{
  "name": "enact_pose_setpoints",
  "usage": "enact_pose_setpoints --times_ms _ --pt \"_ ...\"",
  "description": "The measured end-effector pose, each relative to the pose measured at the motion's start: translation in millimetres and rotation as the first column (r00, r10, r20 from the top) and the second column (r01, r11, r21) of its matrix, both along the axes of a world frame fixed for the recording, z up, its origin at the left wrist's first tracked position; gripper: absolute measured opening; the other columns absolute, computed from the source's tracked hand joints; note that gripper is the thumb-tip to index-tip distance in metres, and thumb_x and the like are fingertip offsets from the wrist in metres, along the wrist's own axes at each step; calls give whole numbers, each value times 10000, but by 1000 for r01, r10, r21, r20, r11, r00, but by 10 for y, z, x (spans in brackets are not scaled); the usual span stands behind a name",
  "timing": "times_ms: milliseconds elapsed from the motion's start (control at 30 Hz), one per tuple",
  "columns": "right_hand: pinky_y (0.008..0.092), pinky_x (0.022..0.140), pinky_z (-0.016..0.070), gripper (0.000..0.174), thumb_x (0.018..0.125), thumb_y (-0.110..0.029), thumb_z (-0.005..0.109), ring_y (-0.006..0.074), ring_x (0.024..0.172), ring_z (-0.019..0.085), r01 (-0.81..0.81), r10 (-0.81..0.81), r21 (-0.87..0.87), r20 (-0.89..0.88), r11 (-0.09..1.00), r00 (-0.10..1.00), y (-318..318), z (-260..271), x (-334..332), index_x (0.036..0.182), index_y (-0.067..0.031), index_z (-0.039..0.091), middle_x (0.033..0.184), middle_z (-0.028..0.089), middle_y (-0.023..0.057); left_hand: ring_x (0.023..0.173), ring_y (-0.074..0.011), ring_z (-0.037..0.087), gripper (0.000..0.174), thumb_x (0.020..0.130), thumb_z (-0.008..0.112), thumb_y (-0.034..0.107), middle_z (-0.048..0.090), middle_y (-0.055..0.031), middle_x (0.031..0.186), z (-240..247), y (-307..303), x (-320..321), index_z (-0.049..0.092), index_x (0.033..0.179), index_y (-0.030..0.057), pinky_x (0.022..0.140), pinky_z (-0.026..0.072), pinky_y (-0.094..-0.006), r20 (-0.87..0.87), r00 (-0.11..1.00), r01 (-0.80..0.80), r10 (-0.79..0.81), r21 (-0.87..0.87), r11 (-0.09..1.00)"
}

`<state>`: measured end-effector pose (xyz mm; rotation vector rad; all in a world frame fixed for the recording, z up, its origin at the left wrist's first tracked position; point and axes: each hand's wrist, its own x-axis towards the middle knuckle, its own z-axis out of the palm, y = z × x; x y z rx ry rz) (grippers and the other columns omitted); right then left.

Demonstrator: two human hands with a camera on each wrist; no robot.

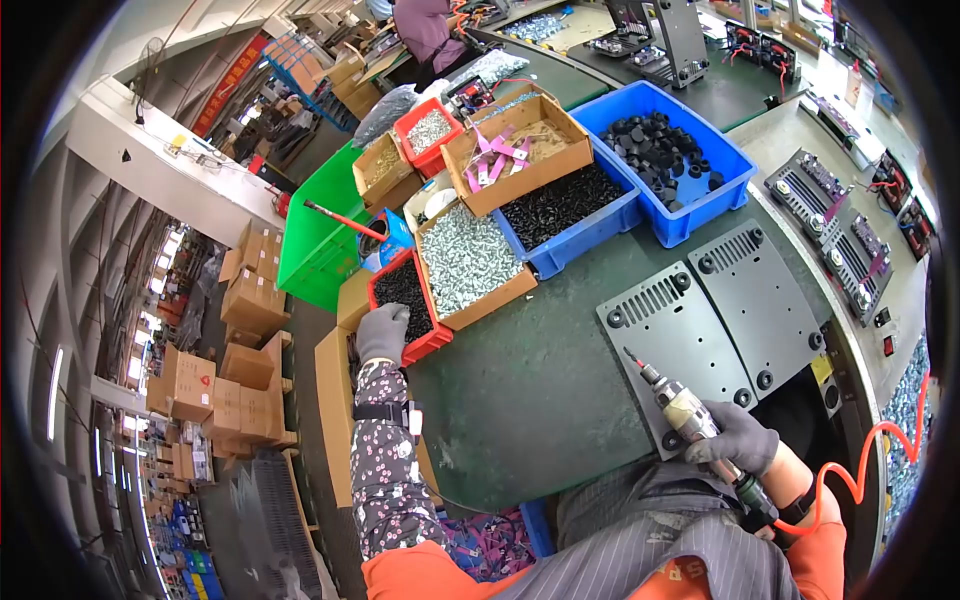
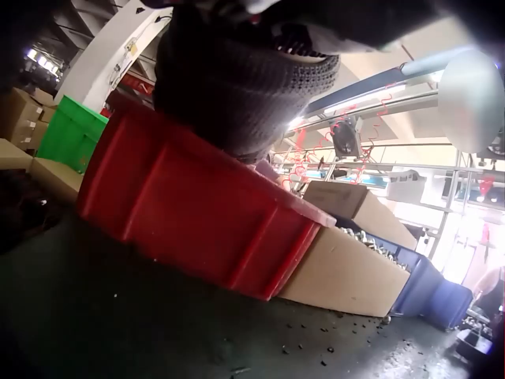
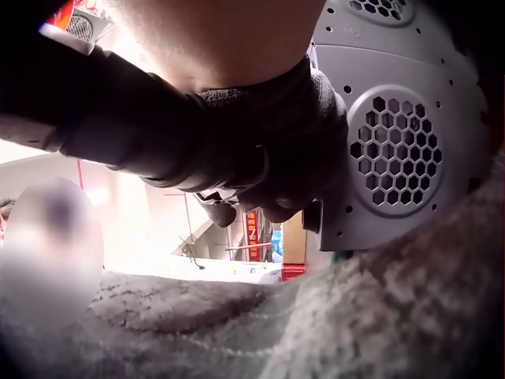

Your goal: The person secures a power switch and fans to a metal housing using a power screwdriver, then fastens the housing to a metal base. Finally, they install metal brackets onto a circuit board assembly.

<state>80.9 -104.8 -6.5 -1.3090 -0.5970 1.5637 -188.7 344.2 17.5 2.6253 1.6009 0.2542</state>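
Observation:
My left hand (image 1: 383,333), in a grey glove, reaches over the near edge of a red bin (image 1: 430,343) of small black screws (image 1: 402,292). In the left wrist view the glove (image 2: 229,95) bends over the wall of the red bin (image 2: 197,205), which hides the fingertips; I cannot tell whether they hold anything. My gloved right hand (image 1: 740,438) grips a power screwdriver (image 1: 688,412) near my lap, its bit pointing up and left over a grey metal plate (image 1: 672,335). A second metal plate (image 1: 765,300) lies beside it. Both plates have black round feet.
Right of the red bin stand a cardboard box of silver screws (image 1: 465,255) and blue bins (image 1: 690,225) of black parts. A green crate (image 1: 310,240) stands behind. A red coiled hose (image 1: 860,465) runs from the screwdriver. Assembled units (image 1: 835,225) line the right side.

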Motion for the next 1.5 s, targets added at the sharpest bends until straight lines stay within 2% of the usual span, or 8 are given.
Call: enact_pose_setpoints --times_ms 300,500,600,700,767,967,1300,1500 --pt "244 764 483 593 728 -89 755 98 852 562 -20 21 20 -62 1000 998 -5 -21 45 1235 59 486 968 602 48 912 -305 639 260 897 544 227 670 -160 955 171 -21 -98 646 1086 82 826 481 -382 138 986 -83 97 -103 991" --pt "236 751 477 591 725 -93 749 90 838 551 -8 7 -4 -108 1000 994 10 28 36 1237 53 491 973 601 47 568 -113 537 241 898 586 219 633 -40 741 210 -210 -44 659 1065 61 522 453 -282 427 866 -111 260 -343 933" --pt "265 825 456 589 718 -117 753 108 900 538 -5 4 118 12 993 1000 -10 -34 2 1225 51 503 994 602 32 493 -29 399 218 934 545 202 538 25 709 198 -435 46 624 1043 31 367 280 -167 740 465 198 486 -622 758" --pt "257 831 439 572 724 -136 751 101 903 524 -158 122 173 204 972 971 -97 78 16 1218 26 514 992 593 14 571 -42 462 223 951 516 187 564 -5 776 139 -1158 371 587 1093 30 460 383 -177 568 324 686 757 -692 226" --pt "263 740 465 615 705 -191 765 91 831 537 -150 148 95 24 984 989 -241 162 -41 1227 3 504 899 587 22 618 -46 488 238 948 524 197 582 -25 803 51 -1795 602 579 1100 22 506 408 -182 502 435 672 748 -734 101" --pt "277 669 490 648 694 -277 807 109 738 565 -194 170 65 263 979 950 -773 368 -54 1198 -7 503 848 596 42 519 -50 410 295 934 555 274 565 -4 737 -308 -2748 984 597 1046 4 457 348 -185 463 595 709 657 -688 -157" --pt "281 676 499 589 710 -195 769 117 754 587 9 -35 88 299 996 954 -1311 421 -97 1190 6 495 853 609 67 489 -16 396 340 953 530 325 551 32 711 -65 -3318 1510 596 1056 9 404 283 -158 540 687 669 486 -732 -133" --pt "276 626 515 575 695 -221 766 141 669 617 -3 -83 210 399 978 913 -1518 182 -46 1165 -12 509 799 630 68 459 -34 398 374 933 553 360 529 30 638 76 -3484 1674 606 1006 -4 396 303 -183 564 795 562 224 -824 77"
